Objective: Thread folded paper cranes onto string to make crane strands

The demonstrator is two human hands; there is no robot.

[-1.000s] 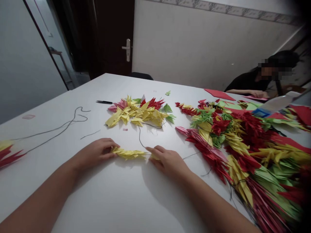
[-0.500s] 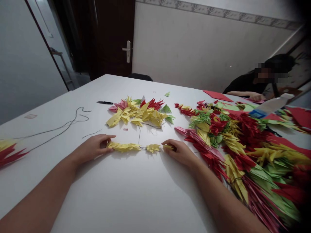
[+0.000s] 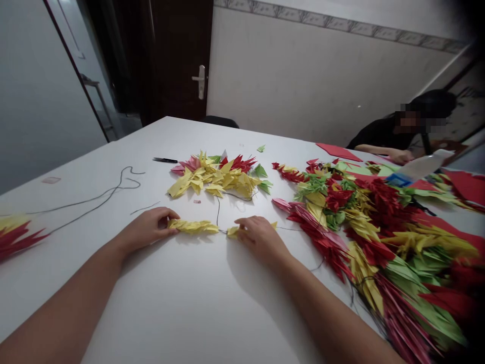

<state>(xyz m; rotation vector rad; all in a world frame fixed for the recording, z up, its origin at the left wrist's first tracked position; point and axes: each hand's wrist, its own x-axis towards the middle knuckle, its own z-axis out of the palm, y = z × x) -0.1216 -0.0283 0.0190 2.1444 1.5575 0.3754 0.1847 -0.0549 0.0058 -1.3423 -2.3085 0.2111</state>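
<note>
A row of yellow folded paper pieces (image 3: 195,226) lies on a dark string (image 3: 218,212) in front of me. My left hand (image 3: 151,226) pinches its left end between thumb and fingers. To the right of a short gap, my right hand (image 3: 261,237) closes over a smaller yellow folded paper cluster (image 3: 232,232) on the same string, hiding most of it. Another yellow piece (image 3: 274,225) shows just beyond that hand's knuckles. Behind the row sits a pile of loose yellow folded pieces (image 3: 223,179), mixed with red, pink and green ones.
Many strung red, yellow and green paper garlands (image 3: 337,217) cover the table's right side. A dark pen-like tool (image 3: 165,160) lies at the back. Loose cord (image 3: 113,189) leads to a red-and-yellow garland (image 3: 22,240) at left. Beyond a bottle (image 3: 420,169) sits another person (image 3: 382,134).
My right hand has moved left along the string, from the right-hand yellow piece onto the small cluster. My left hand stays at the row's left end.
</note>
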